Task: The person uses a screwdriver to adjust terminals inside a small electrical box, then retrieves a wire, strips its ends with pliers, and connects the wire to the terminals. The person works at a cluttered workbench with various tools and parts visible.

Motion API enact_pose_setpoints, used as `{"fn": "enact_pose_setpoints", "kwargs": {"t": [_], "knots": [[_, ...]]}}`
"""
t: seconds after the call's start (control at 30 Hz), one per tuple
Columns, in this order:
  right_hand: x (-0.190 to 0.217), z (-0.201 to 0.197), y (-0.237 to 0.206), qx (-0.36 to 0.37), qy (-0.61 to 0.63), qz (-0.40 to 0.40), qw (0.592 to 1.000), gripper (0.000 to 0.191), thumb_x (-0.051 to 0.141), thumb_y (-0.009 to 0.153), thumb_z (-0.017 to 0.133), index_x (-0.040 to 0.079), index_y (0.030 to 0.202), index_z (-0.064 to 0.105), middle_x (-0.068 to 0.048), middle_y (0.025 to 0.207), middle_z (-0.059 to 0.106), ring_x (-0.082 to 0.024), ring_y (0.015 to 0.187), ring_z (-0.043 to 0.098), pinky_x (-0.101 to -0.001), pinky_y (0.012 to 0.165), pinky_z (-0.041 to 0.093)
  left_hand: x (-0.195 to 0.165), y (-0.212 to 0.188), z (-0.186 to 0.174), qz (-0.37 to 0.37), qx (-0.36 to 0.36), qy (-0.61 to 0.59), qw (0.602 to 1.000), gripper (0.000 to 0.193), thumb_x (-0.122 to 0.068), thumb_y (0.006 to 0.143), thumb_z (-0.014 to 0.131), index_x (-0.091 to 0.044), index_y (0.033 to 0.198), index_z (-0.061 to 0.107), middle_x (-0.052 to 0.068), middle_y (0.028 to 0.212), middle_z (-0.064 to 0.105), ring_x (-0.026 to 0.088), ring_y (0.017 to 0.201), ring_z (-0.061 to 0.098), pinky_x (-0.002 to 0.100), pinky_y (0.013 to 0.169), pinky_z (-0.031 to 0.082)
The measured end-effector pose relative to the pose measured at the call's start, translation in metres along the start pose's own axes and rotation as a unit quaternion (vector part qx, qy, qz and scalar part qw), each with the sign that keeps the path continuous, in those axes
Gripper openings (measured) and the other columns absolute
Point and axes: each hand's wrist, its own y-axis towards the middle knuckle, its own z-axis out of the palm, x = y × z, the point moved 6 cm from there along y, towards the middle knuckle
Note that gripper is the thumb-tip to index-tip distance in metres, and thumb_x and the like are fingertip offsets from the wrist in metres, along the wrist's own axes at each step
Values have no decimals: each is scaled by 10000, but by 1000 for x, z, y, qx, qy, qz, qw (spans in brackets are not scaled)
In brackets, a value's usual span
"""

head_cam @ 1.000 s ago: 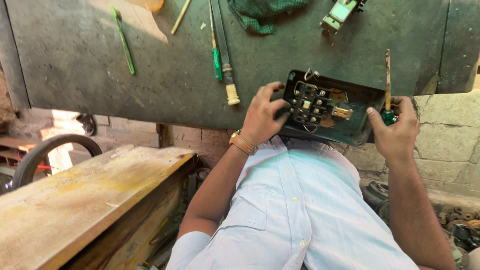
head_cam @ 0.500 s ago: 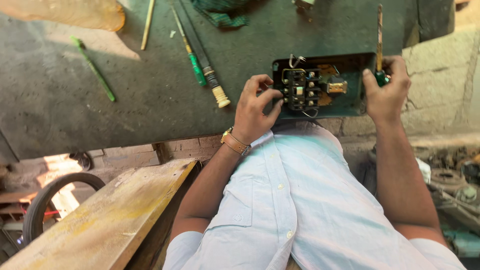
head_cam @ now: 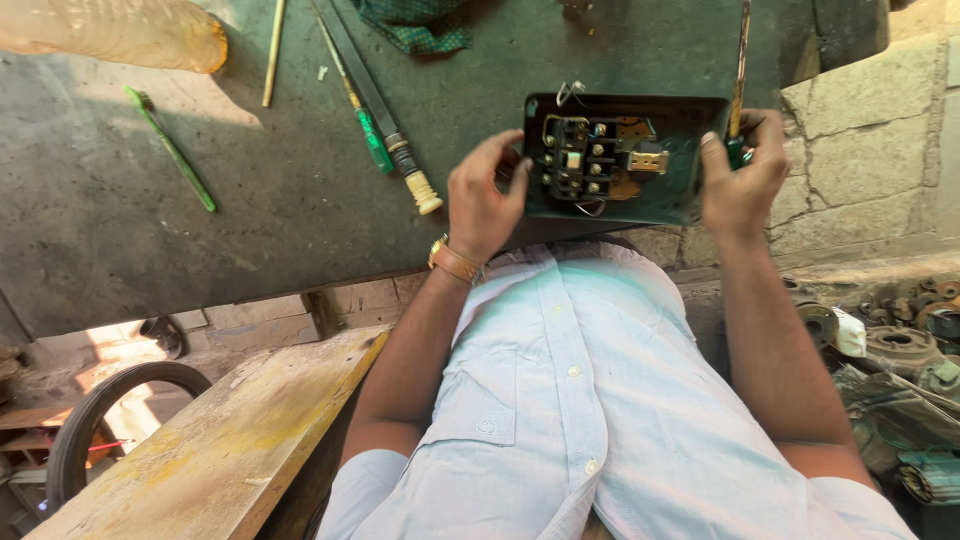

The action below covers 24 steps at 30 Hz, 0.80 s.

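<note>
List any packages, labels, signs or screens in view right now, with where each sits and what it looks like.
No labels, signs or screens show.
Open dark green metal switch box: near edge of the workbench, between both hands, black terminal block inside.
Clear yellowish plastic bottle: lying on its side, top left of the bench.
Crumpled bags or wrappers: lower right among the metal parts, too unclear to tell more.

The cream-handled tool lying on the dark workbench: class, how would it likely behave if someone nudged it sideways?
The cream-handled tool has a rounded, ribbed handle, so it would probably roll a little. Its long, thin shaft looks stiff, likely metal, so it should move as one piece. The green screwdriver lying close alongside would probably stop it.
</note>
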Motion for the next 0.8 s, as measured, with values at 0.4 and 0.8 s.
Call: {"fn": "enact_pose_setpoints", "kwargs": {"t": [0.4, 0.8], "knots": [[-1, -2, -29, -19, 26, -2, 999, 297, 14, 1015, 686, 12, 1228, 478, -96, 1043, 617, -182, 978, 653, -358, 864, 543, -19, 44, -10, 63, -51, -19, 996, 338, -77, 966, 775, -132, 1281, 665, 50, 1254, 679, 116, 890, 726, 271, 708, 614], [-2, -7, -30, -16, 25, 0, 1000, 289, 41, 1006, 698, -7, 1209, 498, -132, 1030, 633, -197, 969, 648, -375, 867, 537, -86, 75, -7, 207, 73, 21, 975, 203, 5, 1012, 684, -110, 1177, 712, 37, 1089, 714, 268, 930, 734, 381, 785, 582]]}}
